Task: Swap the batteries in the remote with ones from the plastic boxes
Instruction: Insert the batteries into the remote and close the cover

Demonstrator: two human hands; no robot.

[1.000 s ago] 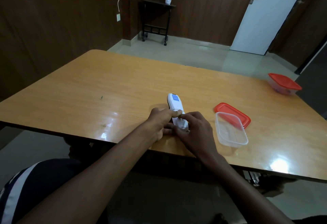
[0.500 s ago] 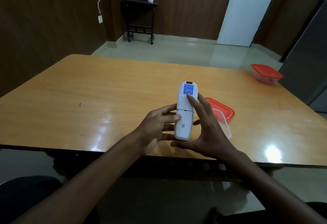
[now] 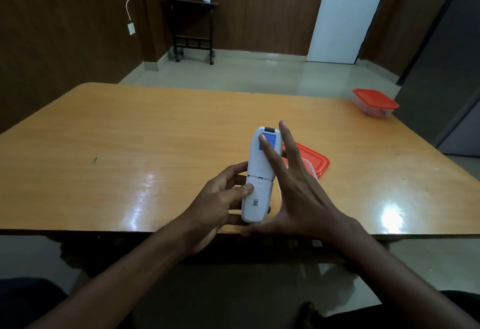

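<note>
A white remote is held back-side up above the table's near edge, its battery cover closed. My left hand grips its lower part, thumb on the cover and fingers underneath. My right hand lies with straight fingers along the remote's right side, index fingertip on the blue label. Behind my right hand sits an open clear plastic box, mostly hidden, next to its red lid. A second plastic box with a red lid on stands at the far right of the table.
The wooden table spans the view, its near edge just under my hands. Beyond it are a tiled floor, a small black side table against the brown wall, and a white door.
The remote went from lying on the table to being lifted in both hands. My right hand's fingers have stretched out further along its back, and the view has shifted.
</note>
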